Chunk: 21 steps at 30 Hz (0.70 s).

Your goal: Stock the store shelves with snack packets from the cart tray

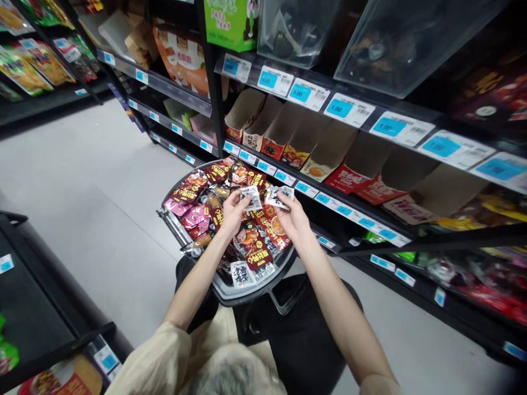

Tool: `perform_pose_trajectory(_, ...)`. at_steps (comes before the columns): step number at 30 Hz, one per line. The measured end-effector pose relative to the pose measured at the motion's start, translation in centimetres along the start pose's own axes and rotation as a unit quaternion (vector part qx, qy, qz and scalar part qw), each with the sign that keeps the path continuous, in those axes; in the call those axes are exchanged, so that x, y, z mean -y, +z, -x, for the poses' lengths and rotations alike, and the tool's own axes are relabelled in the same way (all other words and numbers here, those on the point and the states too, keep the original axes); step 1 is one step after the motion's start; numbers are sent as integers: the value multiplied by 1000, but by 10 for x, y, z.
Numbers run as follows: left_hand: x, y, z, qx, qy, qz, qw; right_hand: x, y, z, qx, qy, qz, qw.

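My left hand (234,211) pinches a small white snack packet (251,197) printed with black characters. Close by on the right, my right hand (293,214) grips a similar white snack packet (275,196) between thumb and fingers. Both packets are held up over a grey basket (242,299) heaped with small snack packets. Dark red packets (252,247) with food pictures lie on the heap, pink packets (195,219) at its left side. Another white packet (242,273) rests near the basket's front rim. My forearms hide part of the heap.
A black shelf rack with price tags (341,108) runs along the right, holding opened cardboard boxes (319,164) and clear plastic bins (370,49). A low black shelf (37,307) stands at the left. Pale floor (102,164) lies between. More bagged snacks (24,68) hang back left.
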<state>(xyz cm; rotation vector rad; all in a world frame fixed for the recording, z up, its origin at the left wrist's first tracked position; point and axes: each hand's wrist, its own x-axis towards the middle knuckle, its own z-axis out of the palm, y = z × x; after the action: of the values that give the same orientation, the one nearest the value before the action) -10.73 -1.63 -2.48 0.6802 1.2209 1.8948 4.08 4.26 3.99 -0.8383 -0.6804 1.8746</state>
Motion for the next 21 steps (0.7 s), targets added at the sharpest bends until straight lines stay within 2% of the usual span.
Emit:
perform_pose_trajectory(6,-1,5,7,41,-16,-3,999,-4,1,1,0,12,11,1000)
perform_pose_trajectory(12,2,7,9,72,3,-11,997,-7,3,2,-17,-16,21,1000)
perform_pose_trajectory(21,-4,9,10,41,-1,0,999,-11,1,3,-37,-47,-7,998)
